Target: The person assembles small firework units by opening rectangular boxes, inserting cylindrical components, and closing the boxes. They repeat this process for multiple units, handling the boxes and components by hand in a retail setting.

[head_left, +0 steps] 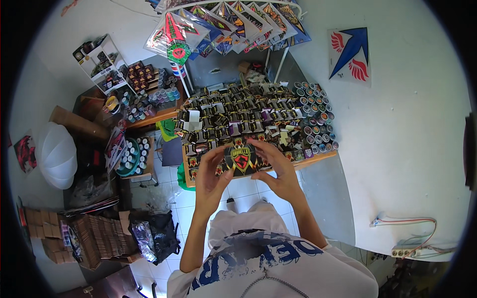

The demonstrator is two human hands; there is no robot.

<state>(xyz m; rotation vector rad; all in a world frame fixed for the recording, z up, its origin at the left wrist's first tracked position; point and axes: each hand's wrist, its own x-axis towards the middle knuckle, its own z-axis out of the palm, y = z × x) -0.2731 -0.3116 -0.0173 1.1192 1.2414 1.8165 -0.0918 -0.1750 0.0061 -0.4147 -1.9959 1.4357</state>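
Between my two hands is a small black box [241, 160] with a red and gold shield emblem on its upper face. My left hand [212, 176] grips its left side, thumb at the near edge and fingers at the far edge. On the opposite side my right hand [279, 174] holds it the same way. They hold it above the near edge of a wooden table [318, 158]. Rows of similar small black boxes [238, 107] cover the tabletop, many with flaps standing up. What is inside the held box cannot be seen.
Round spools [314, 130] crowd the table's right end. Kites in clear sleeves [238, 25] hang from a white rack above. More spools [154, 97] stand on a side desk at the left. Stacked cardboard [99, 238] and a black bag [155, 236] sit on the floor.
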